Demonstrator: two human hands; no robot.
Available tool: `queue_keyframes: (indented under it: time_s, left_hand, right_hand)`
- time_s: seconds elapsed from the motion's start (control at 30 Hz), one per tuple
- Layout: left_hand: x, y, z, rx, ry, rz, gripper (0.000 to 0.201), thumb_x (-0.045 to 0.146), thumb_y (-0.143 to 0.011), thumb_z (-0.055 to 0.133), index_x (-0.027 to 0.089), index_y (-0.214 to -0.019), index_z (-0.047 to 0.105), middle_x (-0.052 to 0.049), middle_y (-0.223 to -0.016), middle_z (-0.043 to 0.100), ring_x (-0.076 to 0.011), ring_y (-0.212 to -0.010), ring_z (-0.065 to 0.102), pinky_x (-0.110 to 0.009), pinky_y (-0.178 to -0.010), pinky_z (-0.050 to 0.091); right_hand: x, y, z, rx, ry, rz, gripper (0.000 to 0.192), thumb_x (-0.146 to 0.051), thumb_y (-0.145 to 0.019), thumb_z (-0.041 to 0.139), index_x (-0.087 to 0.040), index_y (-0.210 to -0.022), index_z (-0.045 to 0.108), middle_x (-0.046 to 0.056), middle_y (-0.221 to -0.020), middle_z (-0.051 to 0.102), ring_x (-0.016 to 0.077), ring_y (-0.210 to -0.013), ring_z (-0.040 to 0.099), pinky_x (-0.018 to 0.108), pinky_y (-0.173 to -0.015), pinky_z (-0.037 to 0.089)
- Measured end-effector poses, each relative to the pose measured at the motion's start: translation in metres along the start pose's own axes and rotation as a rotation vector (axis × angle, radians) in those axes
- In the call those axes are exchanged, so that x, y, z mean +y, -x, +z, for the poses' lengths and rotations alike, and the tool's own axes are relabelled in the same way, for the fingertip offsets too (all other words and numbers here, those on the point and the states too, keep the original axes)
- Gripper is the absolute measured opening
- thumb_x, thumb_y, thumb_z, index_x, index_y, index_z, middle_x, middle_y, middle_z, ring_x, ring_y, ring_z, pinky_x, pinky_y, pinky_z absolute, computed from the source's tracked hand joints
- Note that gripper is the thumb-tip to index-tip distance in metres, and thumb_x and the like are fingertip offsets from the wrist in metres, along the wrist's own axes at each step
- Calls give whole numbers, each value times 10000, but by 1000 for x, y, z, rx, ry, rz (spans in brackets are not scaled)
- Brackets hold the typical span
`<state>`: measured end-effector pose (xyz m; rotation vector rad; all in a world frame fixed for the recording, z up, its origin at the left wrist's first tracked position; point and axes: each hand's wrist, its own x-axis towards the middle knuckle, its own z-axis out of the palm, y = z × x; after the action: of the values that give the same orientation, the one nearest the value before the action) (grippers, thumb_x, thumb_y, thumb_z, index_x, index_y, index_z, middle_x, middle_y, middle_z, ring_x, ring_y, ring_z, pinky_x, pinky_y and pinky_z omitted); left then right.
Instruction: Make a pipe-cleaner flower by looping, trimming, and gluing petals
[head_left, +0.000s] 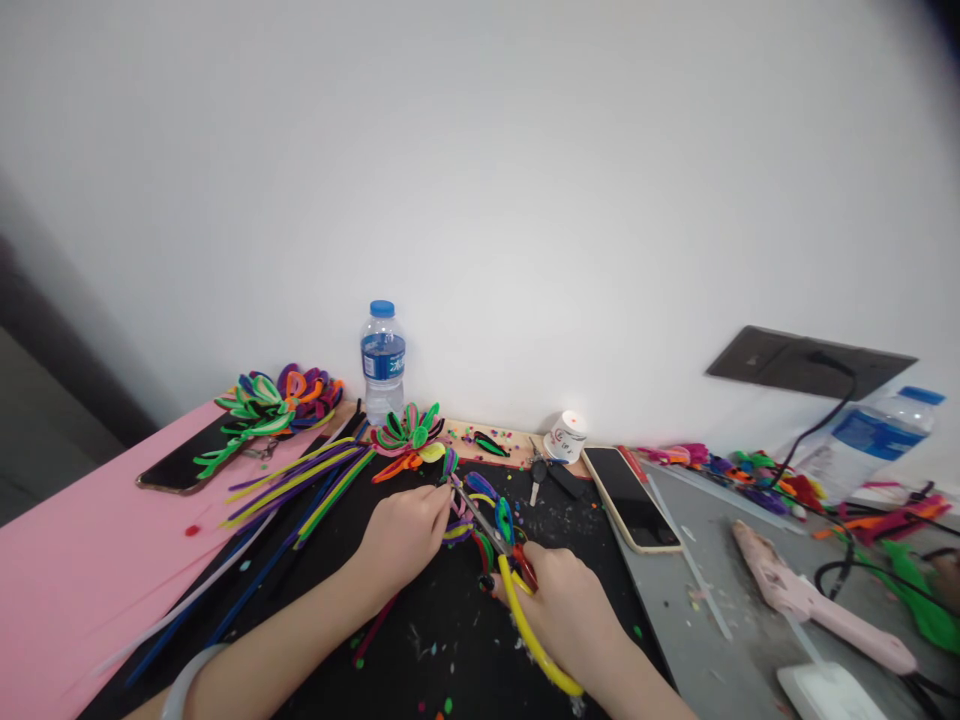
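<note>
My right hand [566,605] is closed around the handles of a pair of scissors [493,530] with yellow and red grips. The blades point up and left, their tips close to the fingers of my left hand [405,535]. That hand pinches a small piece of striped pipe cleaner [450,462]; whether the blades touch it I cannot tell. Looped pipe cleaners [502,515] in blue, green and purple lie just behind the blades. Beyond my left hand rests a pipe-cleaner flower [409,432] in green, pink and red.
Loose pipe cleaners [300,485] spread on the left, near a black phone [187,455]. A water bottle [382,365] stands by the wall. At right are a second phone [631,500], keys [537,478], a white paper-like roll [565,437] and a pink glue gun [817,605] with its cord.
</note>
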<state>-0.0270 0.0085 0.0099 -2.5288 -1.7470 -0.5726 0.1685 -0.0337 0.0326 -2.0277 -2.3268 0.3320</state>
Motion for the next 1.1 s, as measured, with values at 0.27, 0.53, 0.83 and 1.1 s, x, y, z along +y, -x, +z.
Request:
queue_keyframes:
  time_s: [0.27,0.53,0.83,1.1]
  left_hand:
    - [-1,1,1,32,21,4,254,214,-856,354,187,-861,606,-40,-716,642,-160,-658,605,-227,-574,397]
    - [-1,-1,-1,-1,27,-17,258,216,-858,349,182,-859,604,-45,-741,647,-174,-677,614,-245,-597,413]
    - [-2,-1,1,12,20,14,264,214,-861,342,173,-830,601,-49,-717,643,-164,-657,609,-233,-585,405]
    - [-3,0,3,23,49,33,257,211,-854,350,173,-781,594,-39,-668,622,-160,-636,594,-225,-566,380]
  right_hand:
    - [0,1,-1,-32,-22,-2,318,-515,-716,525,-202,-760,550,55,-703,636,231,-653,616,244,-492,294]
    - [1,2,0,-28,-20,-12,343,-538,-696,537,-208,-788,547,55,-715,643,237,-652,615,242,-494,288]
    - [2,1,1,-8,12,-28,307,-490,-753,497,-193,-738,573,70,-695,635,232,-656,609,244,-503,279]
    - [9,-3,4,-22,-24,-40,325,-502,-754,492,-197,-695,587,60,-667,630,196,-610,597,227,-485,266]
